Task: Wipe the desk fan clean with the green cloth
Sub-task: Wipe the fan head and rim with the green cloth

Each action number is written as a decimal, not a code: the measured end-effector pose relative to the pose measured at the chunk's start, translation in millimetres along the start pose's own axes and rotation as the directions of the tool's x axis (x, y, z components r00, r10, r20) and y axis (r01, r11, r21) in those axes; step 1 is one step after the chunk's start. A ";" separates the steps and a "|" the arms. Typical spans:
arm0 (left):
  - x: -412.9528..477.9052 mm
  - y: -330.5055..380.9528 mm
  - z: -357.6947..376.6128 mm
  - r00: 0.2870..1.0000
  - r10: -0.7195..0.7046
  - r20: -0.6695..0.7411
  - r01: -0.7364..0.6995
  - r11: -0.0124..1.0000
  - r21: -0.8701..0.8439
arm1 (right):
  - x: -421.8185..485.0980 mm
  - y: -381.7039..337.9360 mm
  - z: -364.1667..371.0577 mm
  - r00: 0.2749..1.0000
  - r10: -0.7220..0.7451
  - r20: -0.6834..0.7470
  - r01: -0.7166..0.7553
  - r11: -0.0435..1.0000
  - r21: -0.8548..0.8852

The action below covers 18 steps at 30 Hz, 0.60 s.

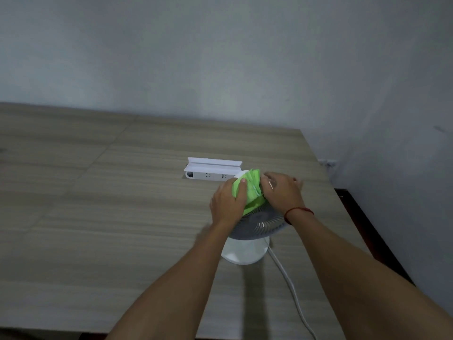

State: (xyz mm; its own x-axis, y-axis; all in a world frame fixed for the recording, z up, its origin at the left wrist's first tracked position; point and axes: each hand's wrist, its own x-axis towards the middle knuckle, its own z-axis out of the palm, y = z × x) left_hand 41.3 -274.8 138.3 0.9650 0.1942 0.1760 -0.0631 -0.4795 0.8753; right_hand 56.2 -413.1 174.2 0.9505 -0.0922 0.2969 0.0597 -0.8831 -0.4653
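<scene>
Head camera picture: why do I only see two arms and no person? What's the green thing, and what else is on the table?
The camera sits on the person's head and looks down, so you see only their arms, as if through their eyes. There is no machine, just two bare hands. The left hand grips a green cloth and presses it against the head of a white desk fan, which stands on a wooden table. The right hand touches the cloth's other side; the blur hides whether it pinches it. A white cable runs from the fan's base toward you. Behind the fan lies a white power strip.
</scene>
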 end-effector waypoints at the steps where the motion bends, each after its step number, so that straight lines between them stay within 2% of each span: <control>1: -0.6 -6.1 2.6 1.000 0.017 0.007 -0.016 0.999 -0.045 | -0.4 2.1 -1.1 0.999 -0.009 0.031 0.008 0.999 0.036; 3: -3.9 -15.5 4.3 1.000 0.009 0.016 -0.006 0.988 -0.153 | -1.3 5.6 -3.4 0.998 -0.007 0.060 0.001 0.995 0.104; 5: -10.3 -24.4 5.8 0.997 -0.079 0.009 0.078 0.949 -0.304 | -4.6 4.3 -4.8 0.998 0.009 0.063 -0.016 0.992 0.122; 7: -16.6 -35.1 8.8 0.968 -0.248 0.037 0.237 0.857 -0.458 | -5.6 -1.3 -5.6 0.997 0.012 0.077 -0.021 0.992 0.121; 9: -19.8 -46.5 14.0 0.903 -0.417 0.103 0.402 0.734 -0.548 | -3.9 -5.9 -6.4 0.995 0.025 0.095 -0.036 0.992 0.118; 11: -18.1 -58.6 21.0 0.850 -0.505 0.148 0.483 0.639 -0.598 | -3.8 -6.6 -5.7 0.995 0.039 0.093 -0.050 0.992 0.116; 12: -18.3 -56.3 19.7 0.849 -0.509 0.143 0.483 0.635 -0.603 | -4.6 -5.9 -4.9 0.996 0.046 0.081 -0.055 0.992 0.112; 14: -18.6 -41.1 12.5 0.891 -0.447 0.086 0.410 0.705 -0.579 | -5.7 -5.3 -3.2 0.996 0.072 0.056 -0.078 0.992 0.103; 16: -17.3 -18.9 2.7 0.947 -0.320 0.032 0.289 0.802 -0.522 | -4.5 -8.7 -0.9 0.994 0.100 0.045 -0.103 0.991 0.082; 18: -13.1 -8.5 -2.1 0.984 -0.178 0.008 0.166 0.905 -0.392 | -1.8 -14.7 1.5 0.991 0.130 0.038 -0.132 0.989 0.066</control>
State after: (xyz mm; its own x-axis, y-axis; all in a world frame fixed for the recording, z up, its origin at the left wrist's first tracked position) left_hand 28.7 -271.5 129.5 0.9628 0.2699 0.0141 0.0038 -0.0657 0.9978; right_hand 54.1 -399.3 179.2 0.9611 -0.1884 0.2019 -0.0463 -0.8308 -0.5547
